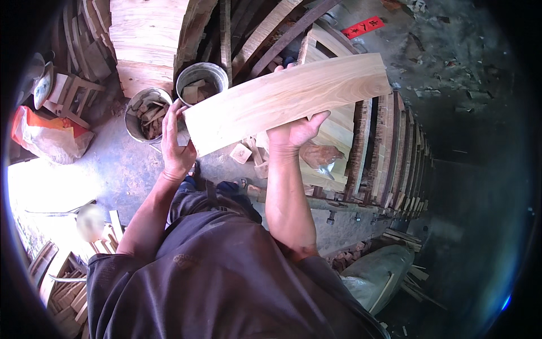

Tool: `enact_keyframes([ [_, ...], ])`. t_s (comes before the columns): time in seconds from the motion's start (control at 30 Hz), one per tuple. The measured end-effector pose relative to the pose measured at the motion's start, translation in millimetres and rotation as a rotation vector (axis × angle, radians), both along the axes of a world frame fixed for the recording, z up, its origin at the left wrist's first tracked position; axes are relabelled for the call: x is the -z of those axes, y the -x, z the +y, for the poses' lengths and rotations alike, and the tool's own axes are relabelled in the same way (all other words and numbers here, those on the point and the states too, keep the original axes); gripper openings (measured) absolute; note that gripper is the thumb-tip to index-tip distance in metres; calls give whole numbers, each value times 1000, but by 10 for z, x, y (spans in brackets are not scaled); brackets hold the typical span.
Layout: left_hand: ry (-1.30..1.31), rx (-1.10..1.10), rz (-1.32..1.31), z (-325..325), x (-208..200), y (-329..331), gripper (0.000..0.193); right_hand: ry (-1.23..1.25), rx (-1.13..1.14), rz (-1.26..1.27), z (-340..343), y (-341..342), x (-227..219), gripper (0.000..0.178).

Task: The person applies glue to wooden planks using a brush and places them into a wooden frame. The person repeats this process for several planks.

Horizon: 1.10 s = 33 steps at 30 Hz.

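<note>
A pale, gently curved wooden board (288, 104) is held up in front of me, sloping from lower left to upper right. At its left end, my left hand (176, 144) grips the edge, with the thumb low and the fingers reaching up along the end. My right hand (296, 131) supports the board from beneath near its middle. The right thumb sticks out to the right, and fingertips show past the far edge; the rest of those fingers are hidden behind the wood.
Two buckets of wood offcuts, one (135, 121) left and one (202, 73) behind it, stand on the floor. Stacked boards (389, 152) line the right side. A clear plastic bag (324, 158) lies on planks below the board. Leaning panels (147, 39) stand at the back.
</note>
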<state>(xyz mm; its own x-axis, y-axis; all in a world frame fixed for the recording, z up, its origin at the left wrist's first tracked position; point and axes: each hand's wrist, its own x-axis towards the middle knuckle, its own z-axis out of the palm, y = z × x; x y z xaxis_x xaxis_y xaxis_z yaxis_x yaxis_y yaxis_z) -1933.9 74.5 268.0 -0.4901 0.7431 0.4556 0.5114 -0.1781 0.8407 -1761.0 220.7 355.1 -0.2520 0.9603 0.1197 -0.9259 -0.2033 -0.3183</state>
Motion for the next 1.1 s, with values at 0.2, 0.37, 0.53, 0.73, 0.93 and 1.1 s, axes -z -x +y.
enact_keyframes([
  [0.2,-90,82,-47,152,168,-294,76,0,-119,-70,-14,-630,3,84],
  [0.37,-112,101,51,429,162,-747,79,231,95,-293,110,-1401,119,66],
  [0.53,-213,193,225,871,172,-1394,74,418,243,-237,406,-2149,12,49],
  [0.73,-50,329,310,1509,-122,-2144,34,387,306,-314,747,-3158,133,42],
  [0.93,594,618,-111,2271,22,-2710,40,239,301,-933,763,-4481,389,44],
  [1.1,875,757,-47,2914,555,-2982,38,250,100,-2145,225,-5109,1129,42],
])
